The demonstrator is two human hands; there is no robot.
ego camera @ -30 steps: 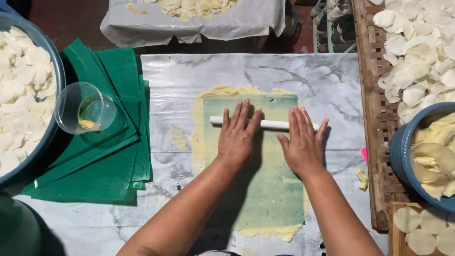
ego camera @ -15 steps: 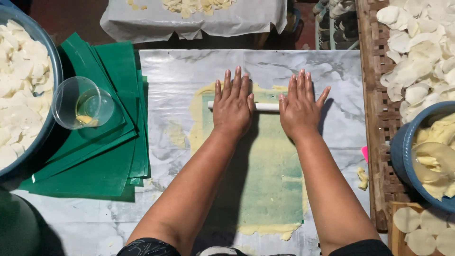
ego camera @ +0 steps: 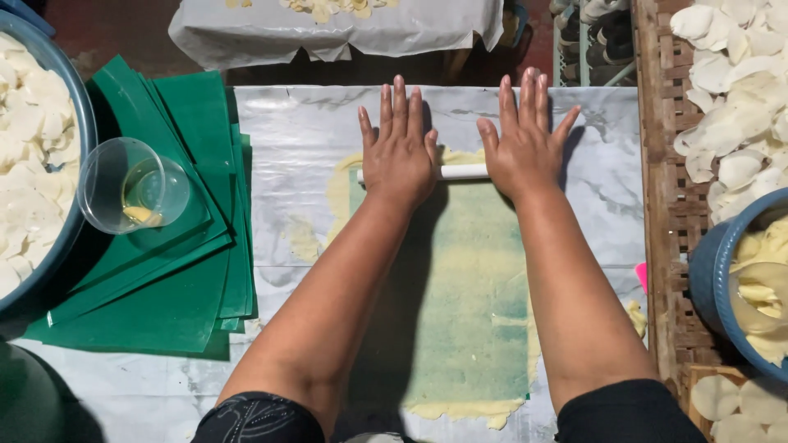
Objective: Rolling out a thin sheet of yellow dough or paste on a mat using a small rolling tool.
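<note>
Both hands flat and released, fingers spread, palms pressing down on a thin white cylindrical rolling rod (ego camera: pixel 464 171): left hand (ego camera: pixel 400 152) over its left end, right hand (ego camera: pixel 525 143) over its right end, only the middle stretch and the left tip of the rod showing. Lying crosswise at the 12 o'clock end of a green rectangular sheet coated with pale yellow dough (ego camera: pixel 460 303), rod touching that dough; dough squeezed past the sheet's edges at 12, 9 and 6 o'clock. All spread on a marble-patterned grey-white tabletop (ego camera: pixel 607 205). At 9 o'clock of the dough sheet, a fanned stack of bare green plastic sheets (ego camera: pixel 172 279) with a clear plastic cup (ego camera: pixel 131 187) tipped on its side on top, a little yellow residue inside. Further toward 9 o'clock, a large blue basin of white round slices (ego camera: pixel 33 180). At 3 o'clock, a woven bamboo tray of pale slices (ego camera: pixel 665 213) and a blue bowl of yellowish dough pieces (ego camera: pixel 714 279).
</note>
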